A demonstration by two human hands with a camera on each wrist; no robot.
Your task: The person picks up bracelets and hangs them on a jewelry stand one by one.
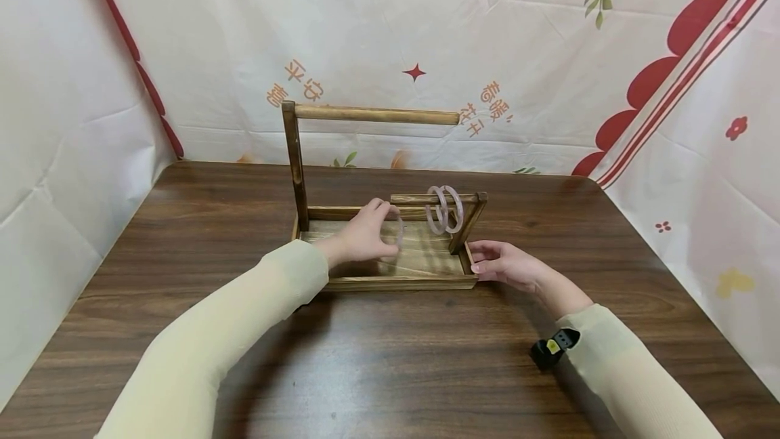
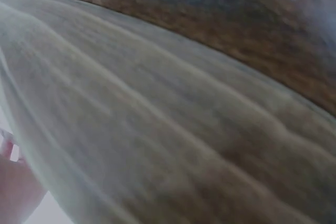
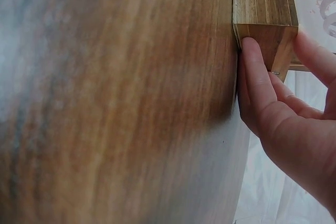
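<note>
In the head view, my left hand (image 1: pixel 365 232) holds a pale translucent bangle (image 1: pixel 400 230) between thumb and fingers, above the tray of a wooden rack (image 1: pixel 396 283). Two similar bangles (image 1: pixel 452 210) hang on the rack's low bar (image 1: pixel 408 199), to the right of that hand. My right hand (image 1: pixel 512 266) grips the right end of the tray. The right wrist view shows its fingers (image 3: pixel 257 72) against the outside of the wooden end, with the thumb at the top edge. A sleeve (image 2: pixel 157 114) fills most of the left wrist view, with only part of the hand at lower left.
A taller post (image 1: pixel 295 168) at the rack's left end carries a long upper bar (image 1: pixel 378 114) above the left hand. The rack stands on a dark brown table (image 1: pixel 390 358). Behind it hangs a white printed cloth (image 1: pixel 365 32).
</note>
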